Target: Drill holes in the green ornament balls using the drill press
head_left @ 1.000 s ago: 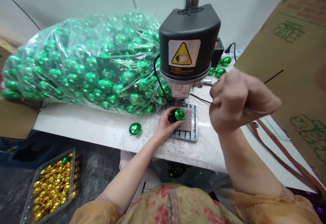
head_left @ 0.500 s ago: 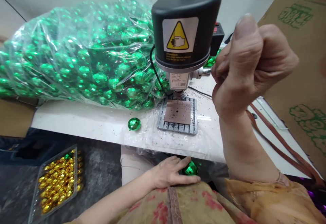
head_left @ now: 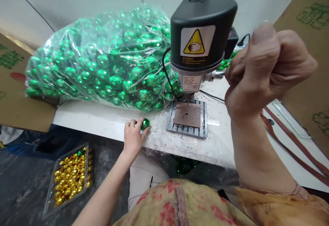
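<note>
My left hand (head_left: pixel 134 135) is at the front of the white table with its thumb and fingers closed around a green faceted ball (head_left: pixel 145 124), which rests on the tabletop. My right hand (head_left: pixel 267 71) is raised beside the bench drill press (head_left: pixel 203 34), closed in a fist on its feed lever; the grip end is hidden inside the fingers. Below the drill's chuck (head_left: pixel 189 96) lies a brown square board (head_left: pixel 191 114) with a dark hole, set on the slotted metal base (head_left: pixel 169 125). Dark shavings are scattered over it.
A large clear bag of green balls (head_left: pixel 102 68) fills the table's left side. Cardboard boxes (head_left: pixel 305 82) flank both sides. On the floor sits a plastic tray (head_left: pixel 48 202) of gold balls. Green balls (head_left: pixel 183 162) show below the table edge. Brown straps (head_left: pixel 290 140) lie at right.
My left hand has left the green ball at my lap and moved up and left to the ball on the table. My right hand stays on the lever. The view has shifted left.
</note>
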A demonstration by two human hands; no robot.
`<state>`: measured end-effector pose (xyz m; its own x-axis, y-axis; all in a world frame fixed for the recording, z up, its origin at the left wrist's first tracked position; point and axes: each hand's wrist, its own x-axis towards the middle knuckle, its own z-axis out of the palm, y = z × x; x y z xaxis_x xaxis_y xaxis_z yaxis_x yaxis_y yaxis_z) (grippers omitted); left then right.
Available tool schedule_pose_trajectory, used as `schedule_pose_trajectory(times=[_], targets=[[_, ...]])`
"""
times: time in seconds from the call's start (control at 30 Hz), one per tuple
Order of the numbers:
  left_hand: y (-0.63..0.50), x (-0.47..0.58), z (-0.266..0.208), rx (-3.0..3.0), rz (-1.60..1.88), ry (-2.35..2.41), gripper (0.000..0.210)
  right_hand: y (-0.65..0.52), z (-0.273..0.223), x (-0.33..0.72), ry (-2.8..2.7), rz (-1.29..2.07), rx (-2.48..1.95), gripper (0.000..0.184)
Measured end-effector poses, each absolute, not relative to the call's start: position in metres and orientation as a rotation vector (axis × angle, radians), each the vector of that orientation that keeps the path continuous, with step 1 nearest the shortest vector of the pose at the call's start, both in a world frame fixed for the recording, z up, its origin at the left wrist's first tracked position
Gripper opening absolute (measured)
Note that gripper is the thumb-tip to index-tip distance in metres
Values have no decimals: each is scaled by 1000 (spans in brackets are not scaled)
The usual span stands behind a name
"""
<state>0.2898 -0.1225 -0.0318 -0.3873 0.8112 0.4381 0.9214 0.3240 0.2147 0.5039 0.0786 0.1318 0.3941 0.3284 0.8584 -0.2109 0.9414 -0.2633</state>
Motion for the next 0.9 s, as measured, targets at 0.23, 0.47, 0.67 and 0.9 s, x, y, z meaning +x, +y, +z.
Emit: schedule_pose_trajectory(times=[0.23, 0.47, 0.67, 0.9], targets=[[-91, 306, -14, -1659, -1524, -2694, 55, 67, 133, 506, -1162, 409, -245, 42], [-25, 353, -23, -1503, -2655, -2359, 50, 72, 132, 507, -1173, 377, -212, 44], [-1, 360, -46, -1680, -2579, -2325, 54, 67, 131, 512, -1274, 333, -363, 47], [4, 359, -56, -1867, -2275, -2335, 52, 65, 132, 513, -1279, 364, -357, 47]])
